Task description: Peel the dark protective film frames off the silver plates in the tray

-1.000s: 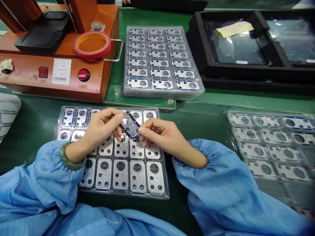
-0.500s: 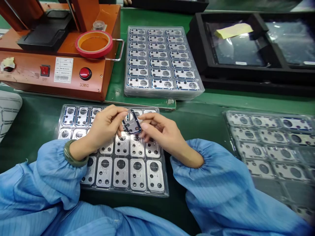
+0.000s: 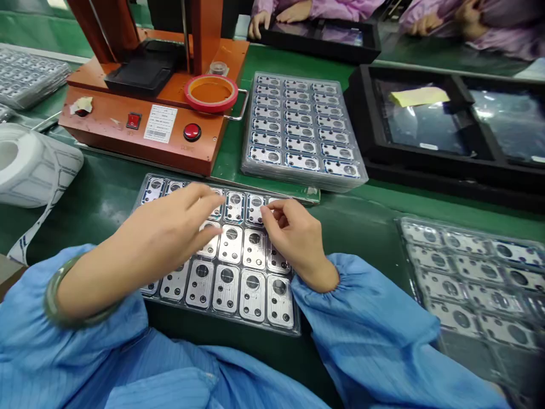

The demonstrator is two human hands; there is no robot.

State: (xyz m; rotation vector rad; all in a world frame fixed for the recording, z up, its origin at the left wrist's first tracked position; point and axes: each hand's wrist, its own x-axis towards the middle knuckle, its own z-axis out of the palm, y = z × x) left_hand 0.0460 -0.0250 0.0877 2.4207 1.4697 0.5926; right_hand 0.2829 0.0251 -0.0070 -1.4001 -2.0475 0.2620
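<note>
Flat metal plates with a large round hole and small dark holes sit in a clear plastic tray (image 3: 179, 304) in front of me. Some in the far row, such as one plate (image 3: 234, 207), have blue edges. My left hand (image 3: 174, 224) hovers over the tray's left part, fingers apart and holding nothing, hiding several plates. At the far right of the tray, my right hand (image 3: 296, 236) has its fingers curled and thumb near the index finger, beside a blue-edged plate (image 3: 254, 209). Anything between those fingertips is hidden.
An orange machine (image 3: 140, 136) carries a red tape roll (image 3: 212, 94). Behind the tray stands a stack of filled trays (image 3: 304, 179); black foam frames (image 3: 426, 165) are at its right. Another tray (image 3: 460, 272) lies right, a white label roll (image 3: 38, 165) left. Co-workers' hands (image 3: 298, 11) show beyond.
The blue-edged plate held up between both hands is no longer seen there. My left hand has drawn apart and opened; my right hand is lower, at the tray. The view has shifted left and up.
</note>
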